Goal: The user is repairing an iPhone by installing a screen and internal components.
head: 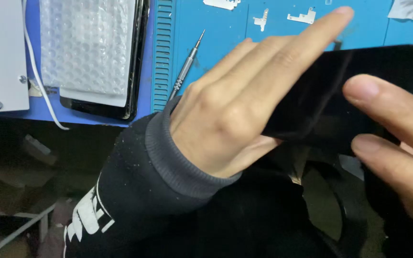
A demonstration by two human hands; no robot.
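A blue worktop (216, 33) fills the upper part of the frame, with dark clutter below its near edge in the lower left. Nearest the camera, at right, the right hand (397, 143) pinches a black phone (340, 95) by its right end, thumb on the glass and fingers beneath. The phone sits tilted across the centre right of the frame, above the worktop's edge. The left hand (235, 105), coming out of a dark sleeve (144, 191) with a grey cuff, lies against the phone's left end, fingers stretched flat along its upper edge and thumb hidden under it. Farther off, a screwdriver (187, 64) lies on the worktop at upper centre. Bubble wrap (87, 45) covers a second dark phone (99, 109) at upper left, beside a white cable (37, 79). Small metal parts (302, 17) lie along the top edge.
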